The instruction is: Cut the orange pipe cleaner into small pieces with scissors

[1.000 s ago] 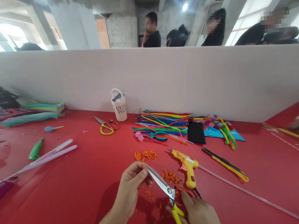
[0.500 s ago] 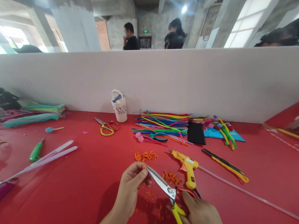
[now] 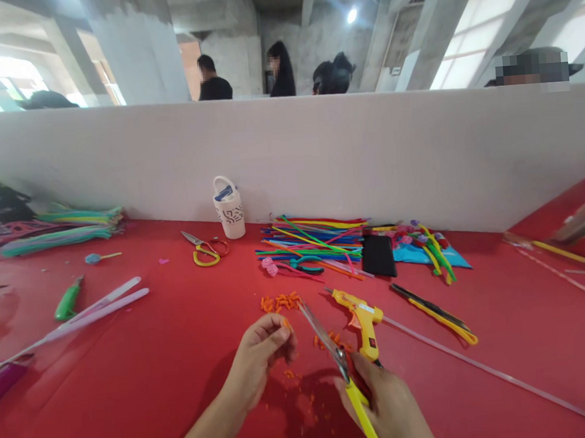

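Note:
Between thumb and fingers, my left hand (image 3: 262, 351) pinches a small orange piece (image 3: 286, 324) that looks like cut pipe cleaner. My right hand (image 3: 393, 405) is wrapped round the handles of a pair of scissors (image 3: 332, 350), one handle yellow and the other red. Their blades point up and left, apart from the left hand. Beyond the left fingertips lies a small pile of orange pieces (image 3: 281, 302). A second orange pile (image 3: 334, 340) sits partly behind the scissors. Orange crumbs (image 3: 308, 405) are scattered on the red table (image 3: 149, 389) below the hands.
A yellow glue gun (image 3: 362, 321) lies right of the blades, with a clear glue stick (image 3: 488, 369) behind it. Farther back are colored pipe cleaners (image 3: 314, 237), a black phone-like slab (image 3: 378, 256), a white cup (image 3: 231, 213) and other scissors (image 3: 204, 250). A white partition (image 3: 288, 152) stands behind.
The scissors have moved away from the left fingertips and turned, the blades now lying to the right of the orange piece. My left hand keeps its pinch. The view has shifted slightly.

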The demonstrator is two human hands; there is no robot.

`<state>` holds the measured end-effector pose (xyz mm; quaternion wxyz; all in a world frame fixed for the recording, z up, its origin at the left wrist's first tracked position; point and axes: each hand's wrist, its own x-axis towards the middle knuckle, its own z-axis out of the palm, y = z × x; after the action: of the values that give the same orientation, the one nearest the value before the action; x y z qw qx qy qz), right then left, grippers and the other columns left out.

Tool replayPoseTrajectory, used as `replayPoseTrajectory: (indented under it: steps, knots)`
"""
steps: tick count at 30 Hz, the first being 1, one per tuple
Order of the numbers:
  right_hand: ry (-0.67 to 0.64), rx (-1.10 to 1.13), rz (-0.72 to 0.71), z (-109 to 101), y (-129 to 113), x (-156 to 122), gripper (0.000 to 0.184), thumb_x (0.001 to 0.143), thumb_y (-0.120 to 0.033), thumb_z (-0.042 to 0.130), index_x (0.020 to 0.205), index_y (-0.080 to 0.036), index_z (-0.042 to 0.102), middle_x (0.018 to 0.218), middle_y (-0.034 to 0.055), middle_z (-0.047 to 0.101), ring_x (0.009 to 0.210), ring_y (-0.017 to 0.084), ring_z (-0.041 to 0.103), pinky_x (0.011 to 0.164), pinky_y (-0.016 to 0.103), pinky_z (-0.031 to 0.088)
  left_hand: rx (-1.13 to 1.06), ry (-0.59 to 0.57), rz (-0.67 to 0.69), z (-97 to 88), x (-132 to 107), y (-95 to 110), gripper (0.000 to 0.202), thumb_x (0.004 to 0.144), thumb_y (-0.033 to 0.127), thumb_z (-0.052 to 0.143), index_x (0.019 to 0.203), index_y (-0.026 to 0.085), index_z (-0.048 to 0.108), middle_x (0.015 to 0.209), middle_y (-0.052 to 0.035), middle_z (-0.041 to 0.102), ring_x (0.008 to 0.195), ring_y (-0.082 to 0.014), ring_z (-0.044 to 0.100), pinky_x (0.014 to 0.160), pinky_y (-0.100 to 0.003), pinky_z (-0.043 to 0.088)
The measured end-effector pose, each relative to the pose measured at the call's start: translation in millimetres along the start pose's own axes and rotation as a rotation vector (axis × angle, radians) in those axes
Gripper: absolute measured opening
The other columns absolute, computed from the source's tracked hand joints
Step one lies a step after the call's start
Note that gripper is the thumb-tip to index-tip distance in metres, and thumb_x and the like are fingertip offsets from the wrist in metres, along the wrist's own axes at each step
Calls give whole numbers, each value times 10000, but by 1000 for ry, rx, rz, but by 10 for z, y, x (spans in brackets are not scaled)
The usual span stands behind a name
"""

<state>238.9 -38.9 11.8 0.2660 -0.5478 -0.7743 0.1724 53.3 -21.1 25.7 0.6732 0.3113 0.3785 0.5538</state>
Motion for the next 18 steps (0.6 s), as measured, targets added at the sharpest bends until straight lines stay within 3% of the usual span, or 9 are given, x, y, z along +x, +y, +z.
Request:
replayPoseTrajectory:
  steps: [4, 6, 14, 18]
  knots:
    - [12, 439, 173, 19, -108, 46, 137, 739, -297, 442, 716, -180, 507, 576, -17, 511, 491, 106, 469, 449, 192, 360, 84, -173, -188, 41, -39, -116, 134, 673, 218, 623, 702, 139, 519, 539, -6, 597, 410, -93, 534, 428, -199, 403]
    - [-55, 598, 200, 26, -141, 54, 153, 724, -313, 459, 735, -174, 521, 543, -37, 472, 438, 86, 414, 418, 189, 346, 129, -234, -271, 49, -54, -164, 150, 655, 230, 639, 685, 133, 527, 528, -9, 599, 386, -92, 534, 400, -189, 394]
    - [-220, 750, 319, 80, -132, 31, 179, 706, -359, 462, 672, -184, 476, 409, -91, 371, 308, 53, 310, 312, 162, 263, 248, -359, -387, 40, -78, -184, 114, 646, 215, 627, 654, 113, 578, 509, -6, 584, 361, -78, 507, 375, -180, 389]
    - [-184, 706, 339, 100, -127, 52, 169, 669, -348, 481, 604, -201, 431, 369, -106, 317, 284, 48, 270, 289, 161, 231, 326, -329, -333, 85, -87, -192, 119, 665, 245, 593, 648, 127, 586, 513, -1, 584, 389, -86, 510, 415, -195, 399]
